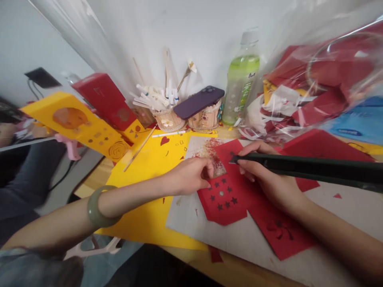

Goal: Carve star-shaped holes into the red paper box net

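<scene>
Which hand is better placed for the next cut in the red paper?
Likely the right hand: it grips the dark-handled tool, tip at the red paper's upper panel. The left hand shows no tool, its fingertips at the paper's edge.

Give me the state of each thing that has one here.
Red paper: pierced with star-shaped holes
Dark tool: held, tip at red paper
Left hand: fingers curled, at red paper's edge
Right hand: gripping dark tool
Phone: tilted, camera side up
Bottle: upright
Bangle: worn on left arm
Yellow paper: spread flat
</scene>
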A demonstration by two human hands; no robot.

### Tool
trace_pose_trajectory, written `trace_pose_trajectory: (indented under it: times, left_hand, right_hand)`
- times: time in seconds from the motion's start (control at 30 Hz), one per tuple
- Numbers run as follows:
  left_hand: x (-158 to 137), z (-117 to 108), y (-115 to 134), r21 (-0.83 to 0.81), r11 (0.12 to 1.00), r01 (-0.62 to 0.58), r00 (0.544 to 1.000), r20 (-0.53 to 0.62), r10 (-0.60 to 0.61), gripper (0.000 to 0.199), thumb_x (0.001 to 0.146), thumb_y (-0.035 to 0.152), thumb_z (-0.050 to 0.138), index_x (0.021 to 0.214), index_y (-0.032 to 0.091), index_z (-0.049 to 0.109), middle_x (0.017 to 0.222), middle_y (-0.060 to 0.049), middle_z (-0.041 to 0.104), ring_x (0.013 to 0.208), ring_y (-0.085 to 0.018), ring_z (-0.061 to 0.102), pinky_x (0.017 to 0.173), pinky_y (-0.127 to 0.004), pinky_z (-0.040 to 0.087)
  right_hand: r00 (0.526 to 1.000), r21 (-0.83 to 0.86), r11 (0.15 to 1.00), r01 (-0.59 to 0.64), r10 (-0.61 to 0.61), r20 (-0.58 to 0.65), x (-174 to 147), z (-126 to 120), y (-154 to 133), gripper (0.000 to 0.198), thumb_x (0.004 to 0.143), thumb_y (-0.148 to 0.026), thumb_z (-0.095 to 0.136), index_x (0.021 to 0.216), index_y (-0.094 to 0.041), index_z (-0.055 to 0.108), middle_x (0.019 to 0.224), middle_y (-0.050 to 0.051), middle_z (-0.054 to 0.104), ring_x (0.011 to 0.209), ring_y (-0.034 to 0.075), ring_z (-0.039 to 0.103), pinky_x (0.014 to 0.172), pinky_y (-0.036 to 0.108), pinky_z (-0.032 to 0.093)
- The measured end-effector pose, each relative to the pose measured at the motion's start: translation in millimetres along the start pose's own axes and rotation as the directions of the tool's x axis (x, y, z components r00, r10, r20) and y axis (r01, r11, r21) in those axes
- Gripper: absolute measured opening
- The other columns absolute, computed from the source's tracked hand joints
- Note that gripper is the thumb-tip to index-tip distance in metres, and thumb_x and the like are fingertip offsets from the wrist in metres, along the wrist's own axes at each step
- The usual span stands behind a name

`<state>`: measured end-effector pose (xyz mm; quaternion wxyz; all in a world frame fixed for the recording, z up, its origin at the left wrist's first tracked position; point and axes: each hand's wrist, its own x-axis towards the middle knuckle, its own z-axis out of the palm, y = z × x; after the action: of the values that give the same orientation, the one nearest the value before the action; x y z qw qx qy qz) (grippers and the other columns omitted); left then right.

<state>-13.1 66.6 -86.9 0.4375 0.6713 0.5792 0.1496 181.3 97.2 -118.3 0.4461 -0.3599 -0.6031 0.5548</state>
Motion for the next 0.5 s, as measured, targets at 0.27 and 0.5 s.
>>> trace_pose_trajectory:
  times: [0.27,0.5]
  left_hand:
    - [-23.1,11.7,15.2,-0.365,0.931,0.018,0.997,-0.069,-0.046,0.025,0.063,-0.005,0.051,0.078,0.015,0.053,0.079,0.001,0.059,0.075,-0.011,0.056,0.072,-0.024,0.043]
    - [-41.2,23.1,26.0,-0.547,0.837,-0.026,0.982,-0.17,-0.081,0.018,0.063,-0.002,0.053,0.068,0.014,0.054,0.069,0.004,0.055,0.066,-0.009,0.05,0.064,-0.021,0.038]
  right_hand:
    - [0.988,-0.034,0.989,0.142,-0.143,-0.049,4.0,-6.4,-26.0,0.006,0.082,-0.023,0.06,0.088,-0.025,0.059,0.057,-0.006,0.059,0.044,0.008,0.046,0.041,0.021,0.035]
    - [0.958,-0.415,0.888,0.197,-0.264,-0.109,-34.2,-11.6,-56.9,0.009,0.077,-0.034,0.065,0.082,-0.028,0.061,0.061,-0.004,0.063,0.05,0.01,0.056,0.047,0.021,0.045]
